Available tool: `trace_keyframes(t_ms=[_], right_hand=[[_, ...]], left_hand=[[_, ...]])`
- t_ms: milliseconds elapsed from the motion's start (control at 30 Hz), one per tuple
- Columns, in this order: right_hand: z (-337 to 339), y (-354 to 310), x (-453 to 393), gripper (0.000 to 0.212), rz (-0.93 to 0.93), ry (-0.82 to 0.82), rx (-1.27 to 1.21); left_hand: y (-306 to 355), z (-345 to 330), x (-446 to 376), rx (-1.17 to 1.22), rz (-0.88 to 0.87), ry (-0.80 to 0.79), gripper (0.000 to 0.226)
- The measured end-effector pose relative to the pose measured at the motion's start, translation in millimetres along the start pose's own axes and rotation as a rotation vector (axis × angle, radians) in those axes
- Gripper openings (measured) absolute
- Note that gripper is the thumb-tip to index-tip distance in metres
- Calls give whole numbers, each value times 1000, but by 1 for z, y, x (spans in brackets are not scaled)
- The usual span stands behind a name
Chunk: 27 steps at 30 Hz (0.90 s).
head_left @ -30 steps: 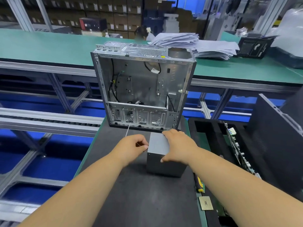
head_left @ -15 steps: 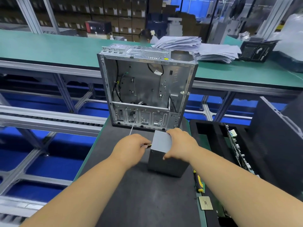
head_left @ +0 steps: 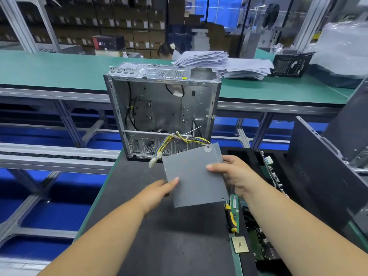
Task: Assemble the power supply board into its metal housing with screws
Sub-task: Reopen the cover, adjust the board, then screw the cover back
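Holding the power supply (head_left: 196, 176) tilted — both hands, left (head_left: 159, 191) and right (head_left: 232, 176), grip its edges. Dangling cables (head_left: 175, 142) could snag the housing (head_left: 162, 108) rim.

Bright, even indoor lighting; wide-angle bending at the edges, slight motion blur, soft shadows.

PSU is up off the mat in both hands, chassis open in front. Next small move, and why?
Probably carry the power supply forward toward the open chassis, cables leading. The left hand and right hand hold it tilted above the mat, and its cable bundle already points into the opening. The mounting spot inside can't be told from this view.
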State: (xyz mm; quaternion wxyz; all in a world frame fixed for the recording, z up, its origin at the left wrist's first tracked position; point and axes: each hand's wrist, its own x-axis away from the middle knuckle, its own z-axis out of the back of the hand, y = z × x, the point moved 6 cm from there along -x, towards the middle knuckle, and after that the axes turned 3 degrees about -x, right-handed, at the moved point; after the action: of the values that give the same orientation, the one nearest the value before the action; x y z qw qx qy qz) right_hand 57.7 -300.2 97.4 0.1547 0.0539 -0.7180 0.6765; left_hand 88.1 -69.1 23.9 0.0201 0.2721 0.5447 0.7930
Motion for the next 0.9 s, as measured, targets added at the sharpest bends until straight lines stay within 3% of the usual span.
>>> trace_keyframes(t_ms=[100,167,267,333,400,533,700,900], right_hand=[[-5,8,7,40,-18,-78,-119],[-5,15,8,34,-32,-110,-158],[-1,27,6,38,-112,-76,-167],[5,27,2,55,-123,2,-70],[8,18,-1,71,-60,45,81],[-2,20,-2,66,-79,-4,128],[-15,47,-3,77,-131,-12,57],[-19,73,-7,38,-168,-31,54]], left_hand=[[9,-19,2,575,-1,-158,63],[18,-17,2,654,-57,-167,61],[30,-9,5,586,-120,-141,70],[35,-5,7,461,-133,-91,81],[41,1,8,193,-142,17,82],[62,-1,12,-548,-210,197,74],[77,-27,8,-1124,-418,237,95],[61,-46,-2,-1306,-447,183,97]])
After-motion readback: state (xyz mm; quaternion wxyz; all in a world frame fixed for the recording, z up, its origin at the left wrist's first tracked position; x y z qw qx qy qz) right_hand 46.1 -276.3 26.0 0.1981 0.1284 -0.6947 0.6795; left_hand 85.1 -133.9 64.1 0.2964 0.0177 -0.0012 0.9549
